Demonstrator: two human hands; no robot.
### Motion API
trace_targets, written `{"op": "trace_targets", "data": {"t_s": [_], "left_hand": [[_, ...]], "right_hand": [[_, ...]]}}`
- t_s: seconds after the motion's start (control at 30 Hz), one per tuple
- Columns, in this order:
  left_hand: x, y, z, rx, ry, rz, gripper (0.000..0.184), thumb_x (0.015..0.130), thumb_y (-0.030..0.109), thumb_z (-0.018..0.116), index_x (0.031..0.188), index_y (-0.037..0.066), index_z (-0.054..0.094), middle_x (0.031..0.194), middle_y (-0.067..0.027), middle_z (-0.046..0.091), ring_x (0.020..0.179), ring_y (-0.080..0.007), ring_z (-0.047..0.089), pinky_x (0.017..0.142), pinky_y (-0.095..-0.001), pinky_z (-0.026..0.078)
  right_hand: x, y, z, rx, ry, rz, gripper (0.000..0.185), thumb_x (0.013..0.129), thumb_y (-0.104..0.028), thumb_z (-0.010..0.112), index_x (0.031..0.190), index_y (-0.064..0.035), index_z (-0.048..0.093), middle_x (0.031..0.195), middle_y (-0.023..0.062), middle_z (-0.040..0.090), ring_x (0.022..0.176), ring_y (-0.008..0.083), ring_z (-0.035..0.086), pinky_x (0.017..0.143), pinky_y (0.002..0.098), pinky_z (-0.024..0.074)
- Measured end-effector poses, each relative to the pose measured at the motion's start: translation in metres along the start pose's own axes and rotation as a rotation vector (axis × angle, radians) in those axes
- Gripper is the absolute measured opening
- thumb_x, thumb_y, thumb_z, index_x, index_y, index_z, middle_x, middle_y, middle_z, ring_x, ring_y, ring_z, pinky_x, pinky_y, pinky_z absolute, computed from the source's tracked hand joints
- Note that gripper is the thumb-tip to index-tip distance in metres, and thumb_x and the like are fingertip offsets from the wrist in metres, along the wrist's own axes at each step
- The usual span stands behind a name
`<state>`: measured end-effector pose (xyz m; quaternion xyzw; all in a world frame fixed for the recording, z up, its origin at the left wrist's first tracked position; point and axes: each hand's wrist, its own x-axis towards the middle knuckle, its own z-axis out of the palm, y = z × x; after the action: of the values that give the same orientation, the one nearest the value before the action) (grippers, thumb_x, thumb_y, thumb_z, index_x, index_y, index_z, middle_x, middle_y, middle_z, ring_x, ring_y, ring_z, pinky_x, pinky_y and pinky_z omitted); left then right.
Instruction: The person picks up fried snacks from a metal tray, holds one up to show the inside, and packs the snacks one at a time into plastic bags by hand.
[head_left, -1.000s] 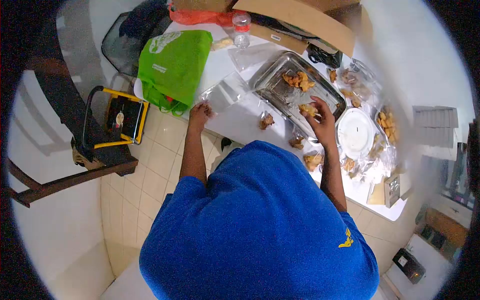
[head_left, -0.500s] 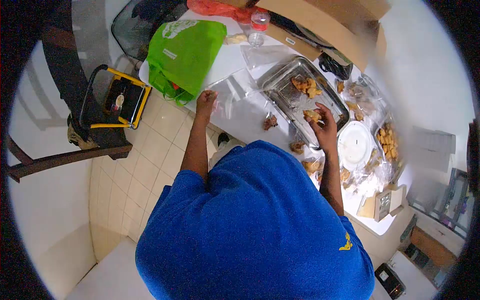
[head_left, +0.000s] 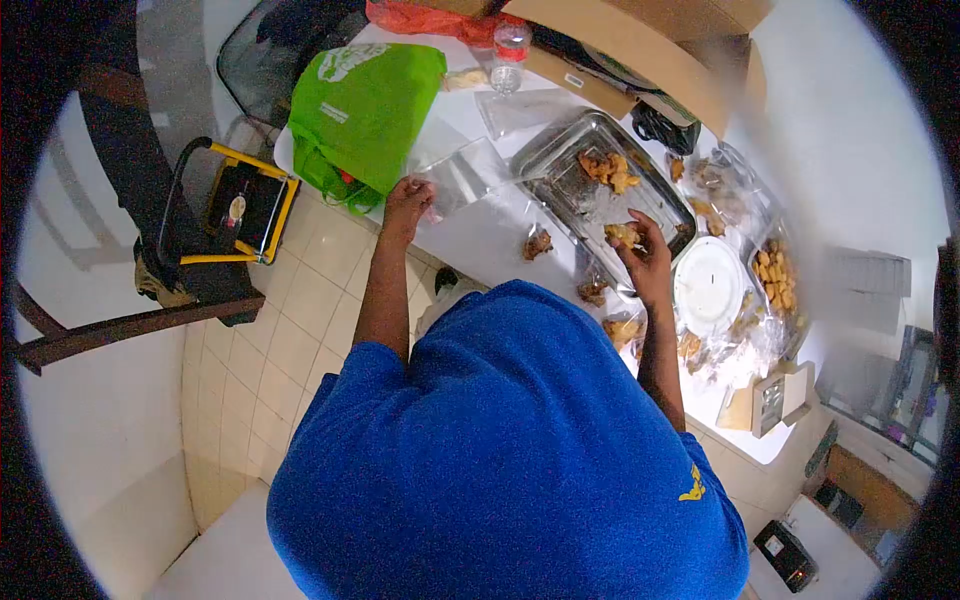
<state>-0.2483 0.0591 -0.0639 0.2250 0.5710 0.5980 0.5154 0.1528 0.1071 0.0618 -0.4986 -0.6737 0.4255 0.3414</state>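
My right hand [head_left: 650, 262] is closed on a lumpy golden-brown food piece [head_left: 621, 235], perhaps fried chicken, above the near side of a metal tray [head_left: 548, 160]. More such lumpy pieces [head_left: 608, 172] lie in the tray, among crumbs. My left hand [head_left: 407, 205] pinches the edge of a clear plastic bag [head_left: 462, 178] at the table's front edge, close to a green bag [head_left: 365, 115]. The clear bag stretches toward the tray. A browner piece in clear plastic [head_left: 537, 243] lies between my hands.
A white round lid or plate [head_left: 710, 287] sits right of the tray, beside clear bags of golden pieces [head_left: 775, 275]. Behind stand a water bottle [head_left: 510, 60] and cardboard boxes [head_left: 640, 40]. A black-and-yellow step stool [head_left: 232, 205] stands on the floor at left.
The clear bag at my left hand has been lifted and folded smaller, its far part drawn away from the table's front. My right hand has barely moved, with the food piece still in it.
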Motion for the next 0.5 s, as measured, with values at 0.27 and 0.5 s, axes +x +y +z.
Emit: {"op": "trace_targets", "data": {"t_s": [0.27, 0.5], "left_hand": [[0.005, -0.023, 0.006, -0.017, 0.216, -0.109, 0.011, 0.089, 0.021, 0.054, 0.087, 0.011, 0.050, 0.068, 0.0011, 0.045, 0.060, -0.0116, 0.045, 0.058, -0.0263, 0.044], [0.012, -0.038, -0.007, -0.261, 0.264, -0.302, 0.022, 0.089, 0.024, 0.046, 0.073, 0.011, 0.037, 0.063, -0.0016, 0.039, 0.049, -0.0121, 0.036, 0.047, -0.0314, 0.039]], "right_hand": [[0.001, 0.003, -0.002, 0.048, -0.014, 0.003, 0.045, 0.078, -0.010, 0.069, 0.120, -0.0114, 0.051, 0.094, 0.0060, 0.062, 0.088, 0.0170, 0.061, 0.075, 0.0302, 0.0505], [-0.001, 0.011, 0.001, 0.032, -0.022, 0.030, 0.045, 0.079, -0.009, 0.068, 0.120, -0.0122, 0.051, 0.098, 0.0059, 0.061, 0.091, 0.0178, 0.061, 0.075, 0.0311, 0.0509]]}}
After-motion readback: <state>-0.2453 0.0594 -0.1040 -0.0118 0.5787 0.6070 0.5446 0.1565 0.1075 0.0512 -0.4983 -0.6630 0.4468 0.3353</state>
